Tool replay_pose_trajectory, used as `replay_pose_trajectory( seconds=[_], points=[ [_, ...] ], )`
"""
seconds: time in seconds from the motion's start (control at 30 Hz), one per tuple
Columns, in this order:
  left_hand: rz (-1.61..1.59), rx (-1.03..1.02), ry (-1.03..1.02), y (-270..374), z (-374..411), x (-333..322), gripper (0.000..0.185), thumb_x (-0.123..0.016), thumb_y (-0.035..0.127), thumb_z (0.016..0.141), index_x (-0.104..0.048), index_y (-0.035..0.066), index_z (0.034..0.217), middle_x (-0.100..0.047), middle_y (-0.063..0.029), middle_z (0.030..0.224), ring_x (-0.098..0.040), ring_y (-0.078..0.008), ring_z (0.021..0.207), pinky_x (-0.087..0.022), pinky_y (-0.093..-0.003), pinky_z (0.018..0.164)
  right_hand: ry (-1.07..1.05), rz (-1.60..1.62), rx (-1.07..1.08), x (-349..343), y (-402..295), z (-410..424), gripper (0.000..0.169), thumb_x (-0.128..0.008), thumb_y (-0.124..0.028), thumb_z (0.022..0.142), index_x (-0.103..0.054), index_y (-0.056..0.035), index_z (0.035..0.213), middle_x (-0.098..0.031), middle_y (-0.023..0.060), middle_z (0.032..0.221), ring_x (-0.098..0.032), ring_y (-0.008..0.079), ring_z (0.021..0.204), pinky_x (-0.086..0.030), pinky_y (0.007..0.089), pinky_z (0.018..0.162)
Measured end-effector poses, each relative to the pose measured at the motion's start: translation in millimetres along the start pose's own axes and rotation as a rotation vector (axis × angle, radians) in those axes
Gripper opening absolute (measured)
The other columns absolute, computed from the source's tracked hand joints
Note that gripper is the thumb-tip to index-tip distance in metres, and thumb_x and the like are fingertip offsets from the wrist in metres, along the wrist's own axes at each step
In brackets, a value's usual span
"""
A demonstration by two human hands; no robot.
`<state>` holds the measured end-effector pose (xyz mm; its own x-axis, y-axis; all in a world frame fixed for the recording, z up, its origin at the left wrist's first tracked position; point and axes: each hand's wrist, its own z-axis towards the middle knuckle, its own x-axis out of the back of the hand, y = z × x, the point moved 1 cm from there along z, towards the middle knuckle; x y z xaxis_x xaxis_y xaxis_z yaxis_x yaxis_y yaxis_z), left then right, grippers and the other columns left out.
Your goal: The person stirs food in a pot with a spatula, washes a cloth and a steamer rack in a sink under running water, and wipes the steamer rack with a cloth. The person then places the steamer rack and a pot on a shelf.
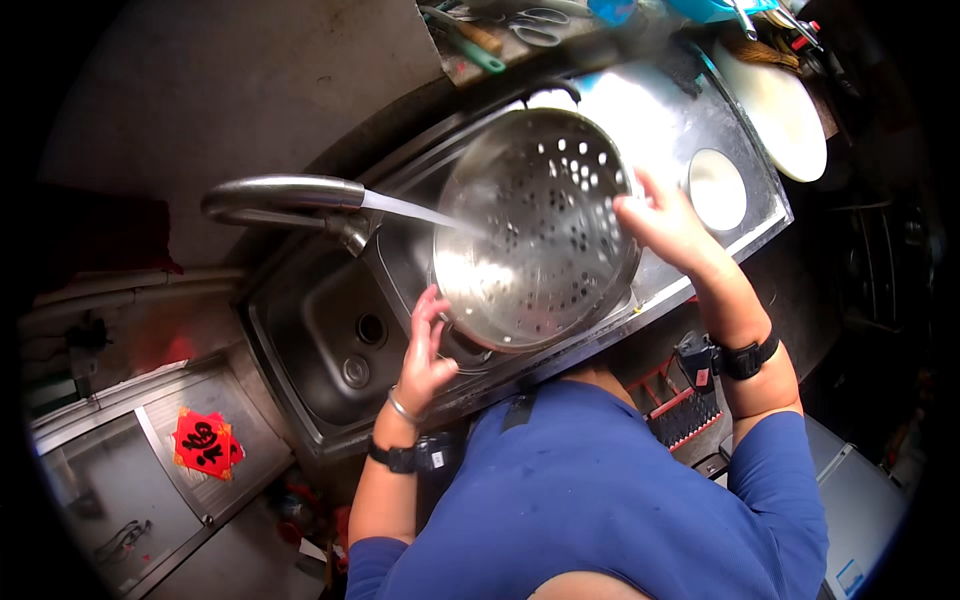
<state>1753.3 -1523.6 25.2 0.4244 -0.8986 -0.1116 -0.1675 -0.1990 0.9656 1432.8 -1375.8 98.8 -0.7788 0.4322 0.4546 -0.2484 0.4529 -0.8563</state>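
A stainless-steel steamer pot with a perforated bottom [536, 232] is tilted over the sink, its inside facing me. My right hand [656, 217] grips its right rim, thumb on the inner side. At the lower-left rim, my left hand [426, 349] has its fingers spread and thumb apart; the fingertips are at the rim, and whether they press on it is hard to tell. Water [409, 208] runs from the curved metal faucet [285, 191] into the pot. The pot hides most of the sink basin behind it.
Left of the pot lies another sink basin [322, 337] with a drain. A white bowl [718, 189] stands on the metal drainboard [667, 127], near a white oval board [780, 112]. Scissors [536, 30] and a green-handled tool [480, 56] lie on the back ledge.
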Motion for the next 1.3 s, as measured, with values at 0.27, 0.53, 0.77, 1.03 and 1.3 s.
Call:
replay_pose_trajectory(
  seconds=[0.27,0.53,0.77,1.03,1.3],
  points=[
    [-0.425,0.168,0.529,-66.6,77.7,-10.2,0.045,-0.047,-0.001,0.084,-0.035,-0.001,0.128,-0.047,-0.0098,0.121,-0.048,-0.0169,0.108,-0.039,-0.0336,0.091,0.201,0.499,0.328,-24.7,12.5,-1.6,0.069,-0.048,0.005,0.067,-0.029,0.0003,0.133,-0.041,0.0138,0.127,-0.041,0.0204,0.117,-0.037,0.0311,0.093],
    [0.043,-0.24,0.768,12.0,63.9,19.6,0.028,-0.054,-0.008,0.08,-0.053,-0.007,0.108,-0.059,-0.0081,0.092,-0.057,-0.0121,0.078,-0.046,-0.0237,0.074,0.193,0.948,-0.138,-95.4,143.0,82.2,0.044,-0.042,0.01,0.075,-0.045,0.0008,0.118,-0.055,0.0174,0.111,-0.055,0.0263,0.099,-0.045,0.0357,0.087],
    [0.266,-0.244,0.727,86.2,22.8,7.4,0.027,-0.051,-0.009,0.079,-0.056,-0.006,0.106,-0.053,-0.0077,0.098,-0.055,-0.0108,0.077,-0.051,-0.0202,0.061,-0.112,1.121,-0.391,-217.6,185.1,74.2,0.048,-0.047,0.011,0.07,-0.043,0.0018,0.116,-0.055,0.0125,0.106,-0.054,0.0251,0.097,-0.043,0.0355,0.088],
    [0.178,-0.177,0.574,126.6,40.8,-19.0,0.044,-0.056,-0.004,0.078,-0.047,-0.004,0.121,-0.054,-0.0014,0.086,-0.051,-0.0052,0.07,-0.049,-0.0183,0.059,-0.24,1.315,-0.436,-198.6,160.2,26.6,0.04,-0.053,0.004,0.068,-0.052,0.0015,0.107,-0.058,0.0093,0.099,-0.054,0.0192,0.086,-0.044,0.0308,0.077],
    [0.106,0.131,0.431,135.7,13.5,6.4,0.041,-0.051,0.017,0.083,-0.047,-0.005,0.117,-0.056,-0.0032,0.068,-0.052,-0.0056,0.057,-0.041,-0.0159,0.045,-0.303,0.959,-0.732,-49.4,74.7,-45.6,0.03,-0.053,-0.019,0.077,-0.051,0.0003,0.1,-0.056,0.0123,0.092,-0.058,0.0218,0.08,-0.05,0.0357,0.074]
  ],
)
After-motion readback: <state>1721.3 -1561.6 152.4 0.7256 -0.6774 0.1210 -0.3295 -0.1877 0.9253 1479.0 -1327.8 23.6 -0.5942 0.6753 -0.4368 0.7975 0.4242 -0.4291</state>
